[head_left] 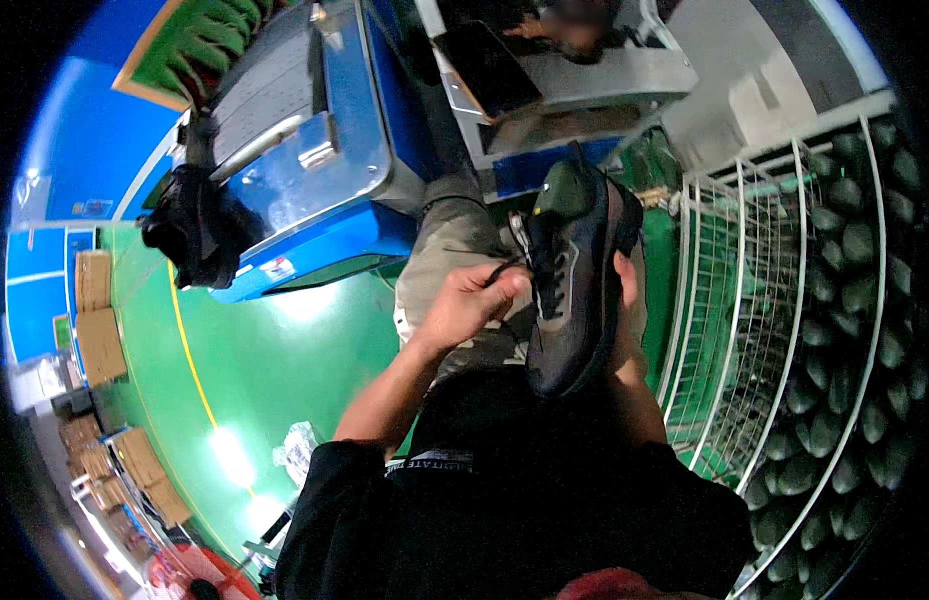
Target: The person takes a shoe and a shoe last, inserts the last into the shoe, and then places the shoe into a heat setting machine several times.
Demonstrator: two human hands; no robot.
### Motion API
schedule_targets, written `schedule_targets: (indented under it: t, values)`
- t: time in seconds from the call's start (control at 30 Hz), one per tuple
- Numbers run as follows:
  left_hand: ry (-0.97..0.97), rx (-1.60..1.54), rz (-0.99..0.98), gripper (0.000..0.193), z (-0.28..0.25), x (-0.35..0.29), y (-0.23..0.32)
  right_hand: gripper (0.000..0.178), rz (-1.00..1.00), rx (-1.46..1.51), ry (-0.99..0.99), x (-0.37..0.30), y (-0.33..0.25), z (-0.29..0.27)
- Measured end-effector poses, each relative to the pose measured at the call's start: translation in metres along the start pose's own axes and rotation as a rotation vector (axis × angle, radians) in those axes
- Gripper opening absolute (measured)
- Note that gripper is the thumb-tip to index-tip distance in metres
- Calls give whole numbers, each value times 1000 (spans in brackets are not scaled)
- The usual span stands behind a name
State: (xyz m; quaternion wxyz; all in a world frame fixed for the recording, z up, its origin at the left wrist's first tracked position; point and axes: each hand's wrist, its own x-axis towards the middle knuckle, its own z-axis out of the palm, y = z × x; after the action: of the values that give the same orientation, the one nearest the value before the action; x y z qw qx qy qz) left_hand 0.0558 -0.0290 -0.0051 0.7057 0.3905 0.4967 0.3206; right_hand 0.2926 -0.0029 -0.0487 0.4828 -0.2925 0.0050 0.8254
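Black shoe (580,300) in right fingers (627,280); lace (498,272) in left fingers (505,290)

Dark, matt textile lace (497,272) pinched right in the left fingers (503,291), and just beside them the shoe (577,320), its upper dull and cloth-like! Below the fingers, soft matt cloth on the trousers (447,248) and the black shirt (515,500). Up and left, smooth shiny metal on the machine (350,150), glossy blue paint-like panelling beneath. Left, glossy green floor (315,360), throwing back light; farther left, matt cardboard boxes (102,345). Out right, smooth white metal rack (847,116)!
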Motion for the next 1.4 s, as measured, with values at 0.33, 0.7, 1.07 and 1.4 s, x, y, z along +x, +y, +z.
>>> schedule_targets:
  t: [0.33, 0.7, 1.07, 1.4]
  values:
    - [414, 665, 711, 45, 27, 27, -15, 50, -141, -158, 54, -7, -6, -36]
    - [91, 1035, 1094, 34, -11, 28, 20, 52, -183, -208, 110, -9, -2, -3]
    - [-114, 174, 181, 9, -28, 15, 14, 46, -20, -114, 81, 25, 12, -61]
    - [-34, 6, -250, 33, 24, -31, 15, 45, -3, -17, 114, 5, -4, -37]
